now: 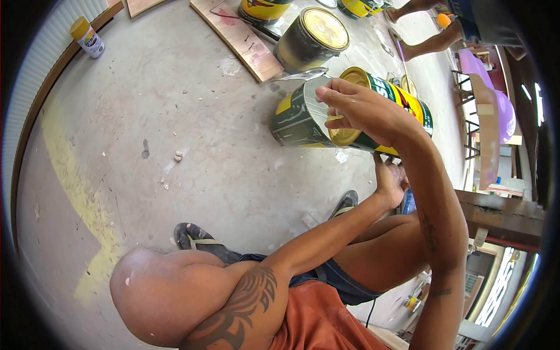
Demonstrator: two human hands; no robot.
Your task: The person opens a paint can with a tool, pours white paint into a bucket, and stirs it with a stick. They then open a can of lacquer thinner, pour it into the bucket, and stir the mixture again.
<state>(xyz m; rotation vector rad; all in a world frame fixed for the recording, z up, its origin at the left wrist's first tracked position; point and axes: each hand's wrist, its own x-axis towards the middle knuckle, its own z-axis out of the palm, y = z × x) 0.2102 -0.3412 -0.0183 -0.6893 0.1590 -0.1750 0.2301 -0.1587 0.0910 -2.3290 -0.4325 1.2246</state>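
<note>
A green and yellow paint can (420,112) lies sideways in the picture, its yellow-rimmed end towards a grey-green can (300,114) with drips down its side. My left hand (392,178) is at the near side of the paint can, with fingers against it; part of its grip is hidden. Over the yellow-rimmed end hangs my right hand (364,111), wrist bent and fingers apart, pointing towards the grey-green can. Whether the right hand touches the rim cannot be made out.
A dark-stained can with a yellow lid (318,41) stands by a wooden plank (239,38). Farther left is a spray can (87,38) by the corrugated wall. Another person's legs (434,44) appear upper right. Purple curved panels (490,93) rest on stands.
</note>
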